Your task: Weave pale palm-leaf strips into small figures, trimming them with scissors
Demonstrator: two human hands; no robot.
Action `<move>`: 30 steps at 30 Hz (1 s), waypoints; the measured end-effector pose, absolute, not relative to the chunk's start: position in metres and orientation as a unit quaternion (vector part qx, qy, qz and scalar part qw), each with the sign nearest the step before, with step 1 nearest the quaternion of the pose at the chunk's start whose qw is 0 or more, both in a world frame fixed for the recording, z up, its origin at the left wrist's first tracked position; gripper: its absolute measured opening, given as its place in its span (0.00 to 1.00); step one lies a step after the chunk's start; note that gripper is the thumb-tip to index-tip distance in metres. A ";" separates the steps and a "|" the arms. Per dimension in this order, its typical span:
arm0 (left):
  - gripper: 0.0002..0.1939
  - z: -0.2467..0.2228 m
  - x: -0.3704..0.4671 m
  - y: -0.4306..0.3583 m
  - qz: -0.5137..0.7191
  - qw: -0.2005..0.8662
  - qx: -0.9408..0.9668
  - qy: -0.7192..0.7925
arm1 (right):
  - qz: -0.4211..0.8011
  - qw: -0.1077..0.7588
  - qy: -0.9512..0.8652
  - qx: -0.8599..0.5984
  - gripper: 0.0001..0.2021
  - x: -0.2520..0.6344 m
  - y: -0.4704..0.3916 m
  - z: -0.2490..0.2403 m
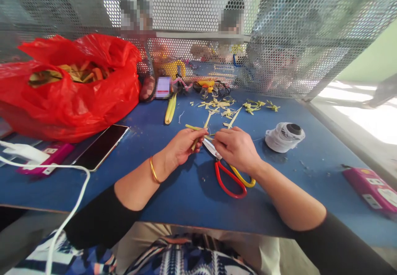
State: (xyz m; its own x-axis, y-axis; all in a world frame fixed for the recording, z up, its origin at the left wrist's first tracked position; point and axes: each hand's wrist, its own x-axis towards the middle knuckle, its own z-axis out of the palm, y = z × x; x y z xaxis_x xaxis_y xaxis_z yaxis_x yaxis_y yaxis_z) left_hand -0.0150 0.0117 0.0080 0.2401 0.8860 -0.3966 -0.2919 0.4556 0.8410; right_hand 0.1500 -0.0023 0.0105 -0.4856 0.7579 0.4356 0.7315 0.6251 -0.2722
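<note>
My left hand [187, 144] pinches thin yellow-green plant strips [194, 127] over the blue table [173, 200]. Close beside it on the right, my right hand [235, 147] has its fingers closed around the other end of a strip; the fingertips are partly hidden. Scissors [229, 178] with one red and one yellow handle lie on the table, partly under my right hand, blades toward my left hand. Beyond the hands are scattered strip scraps [217, 104] and a yellow-green stalk [170, 109]. To the right stands a spool of white thread [283, 139].
A red plastic bag [102, 105] fills the back left. A phone [102, 147], a white cable [82, 192] and a magenta power strip [56, 159] lie at left, another power strip [370, 188] at right. A perforated metal screen [192, 39] borders the back, people behind it.
</note>
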 end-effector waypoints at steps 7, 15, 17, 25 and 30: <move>0.08 0.009 -0.017 0.012 0.412 0.729 0.313 0.449 | 0.221 0.281 -0.780 -0.513 0.09 0.151 -0.001 0.013; 0.11 0.003 -0.015 0.012 0.394 0.725 0.347 0.446 | 0.392 0.321 -0.703 -0.500 0.15 0.141 0.000 -0.001; 0.12 0.002 -0.014 0.012 0.393 0.722 0.366 0.436 | 0.399 0.319 -0.709 -0.486 0.15 0.142 -0.001 0.002; 0.11 0.005 -0.017 0.014 0.381 0.738 0.366 0.421 | 0.444 0.367 -0.636 -0.513 0.12 0.147 0.005 0.010; 0.15 0.002 -0.014 0.011 0.338 0.744 0.380 0.433 | 0.551 0.426 -0.509 -0.506 0.19 0.146 0.010 0.004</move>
